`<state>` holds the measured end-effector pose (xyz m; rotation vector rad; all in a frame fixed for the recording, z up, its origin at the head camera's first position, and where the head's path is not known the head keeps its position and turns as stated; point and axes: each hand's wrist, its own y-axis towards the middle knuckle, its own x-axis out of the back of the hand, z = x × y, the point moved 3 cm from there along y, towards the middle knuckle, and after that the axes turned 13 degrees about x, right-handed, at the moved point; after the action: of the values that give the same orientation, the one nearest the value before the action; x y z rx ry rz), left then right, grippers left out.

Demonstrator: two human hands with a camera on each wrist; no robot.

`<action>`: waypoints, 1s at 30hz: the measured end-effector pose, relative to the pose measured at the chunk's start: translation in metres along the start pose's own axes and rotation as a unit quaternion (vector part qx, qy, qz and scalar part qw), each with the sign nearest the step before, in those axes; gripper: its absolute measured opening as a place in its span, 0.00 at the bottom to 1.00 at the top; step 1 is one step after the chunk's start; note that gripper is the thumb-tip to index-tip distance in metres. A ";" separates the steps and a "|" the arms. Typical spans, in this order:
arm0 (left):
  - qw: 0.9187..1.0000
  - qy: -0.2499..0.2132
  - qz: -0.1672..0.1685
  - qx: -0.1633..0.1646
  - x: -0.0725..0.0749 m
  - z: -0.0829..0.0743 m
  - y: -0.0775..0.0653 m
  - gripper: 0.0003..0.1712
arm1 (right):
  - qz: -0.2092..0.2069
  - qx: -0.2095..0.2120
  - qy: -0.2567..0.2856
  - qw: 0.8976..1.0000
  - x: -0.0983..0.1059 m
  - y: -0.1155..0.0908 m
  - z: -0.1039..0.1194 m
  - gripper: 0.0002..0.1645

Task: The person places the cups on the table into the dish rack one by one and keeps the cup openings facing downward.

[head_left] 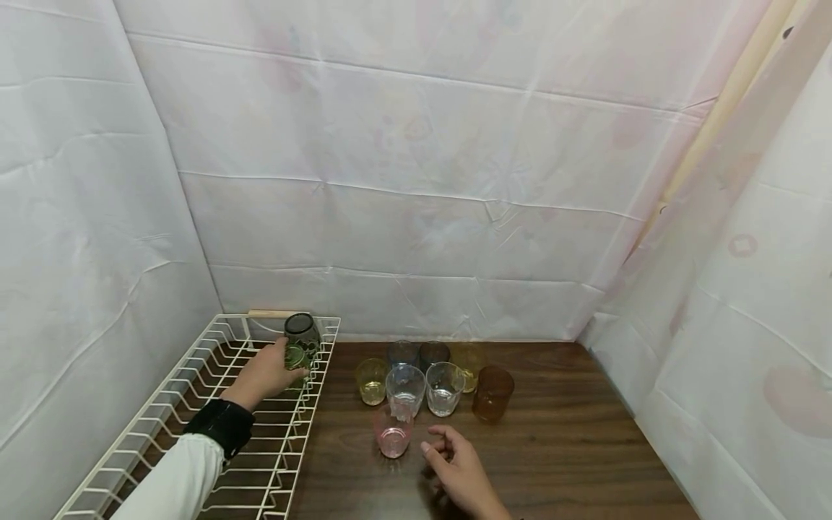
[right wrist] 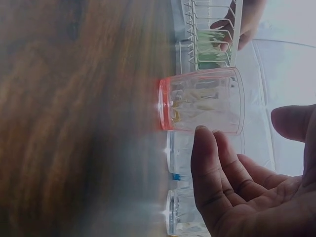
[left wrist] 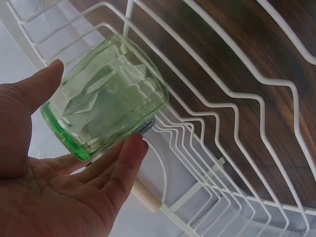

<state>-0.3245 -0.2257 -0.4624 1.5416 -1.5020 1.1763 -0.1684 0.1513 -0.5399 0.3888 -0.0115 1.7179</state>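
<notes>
My left hand (head_left: 263, 372) grips a green glass (left wrist: 106, 98) over the white wire rack (head_left: 299, 440). Its thumb lies along one side of the glass and the fingers along the other, with the thick base toward the palm and the rim toward the wires. Right behind it in the rack stands a dark grey glass (head_left: 302, 332). On the wooden table, my right hand (head_left: 460, 469) hovers beside a pink glass (head_left: 393, 437), fingers loosely bent and holding nothing. In the right wrist view, its fingertips overlap the pink glass's (right wrist: 202, 101) side.
Behind the pink glass are a yellow glass (head_left: 373, 381), two clear glasses (head_left: 406, 390), a brown glass (head_left: 494, 393) and several other tinted ones, close together. The rack fills the left side. White sheeting (head_left: 403, 217) encloses the back and sides.
</notes>
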 end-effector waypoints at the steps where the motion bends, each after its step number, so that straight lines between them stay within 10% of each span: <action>1: 1.000 0.004 0.000 0.003 0.001 0.001 -0.001 0.57 | 0.000 0.004 -0.005 1.000 0.000 0.001 0.001 0.31; 16: 0.999 0.031 0.012 0.013 0.023 0.007 -0.024 0.63 | 0.020 0.026 -0.197 0.980 -0.021 0.014 0.016 0.46; 30: 0.998 0.056 -0.031 -0.025 0.050 -0.018 -0.091 0.67 | 0.019 0.039 -0.257 0.966 -0.036 0.019 0.004 0.46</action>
<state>-0.2413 -0.2180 -0.3986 1.4547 -1.3900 1.1603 -0.1806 0.1128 -0.5419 0.8885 -0.3308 1.6162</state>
